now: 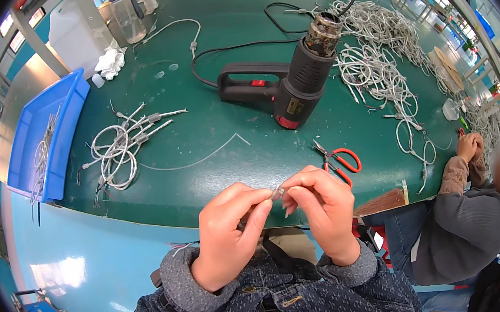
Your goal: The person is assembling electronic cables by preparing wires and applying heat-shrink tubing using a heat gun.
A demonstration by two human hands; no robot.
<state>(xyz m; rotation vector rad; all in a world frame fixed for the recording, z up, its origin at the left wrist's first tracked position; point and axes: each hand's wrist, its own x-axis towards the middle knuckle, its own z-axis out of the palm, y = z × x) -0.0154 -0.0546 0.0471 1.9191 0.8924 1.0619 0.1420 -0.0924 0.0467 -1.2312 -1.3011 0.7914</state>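
At the near edge of a green worktable (225, 152), a person's left hand (230, 231) and right hand (323, 212) meet fingertip to fingertip, both pinched shut on a small clear sleeve (277, 193) at the end of a thin wire that is mostly hidden behind the fingers. At 12 o'clock from the hands a black heat gun (291, 84) rests on the table, nozzle pointing away, its cord looping off toward 11 o'clock. Red-handled snips (341, 161) lie just beside the right hand at 1 o'clock, and a single loose white wire (201, 158) curves across the table at 11 o'clock. A small bundle of white cables (118, 148) sits at 10 o'clock, near a blue tray (65, 108) holding a few more; a far larger heap of white cables (379, 51) sprawls at 1 to 2 o'clock. Judging by the two piles, only a small share appears handled, with the bulk left. At 3 o'clock a seated co-worker's hands (470, 148) rest at the table edge.
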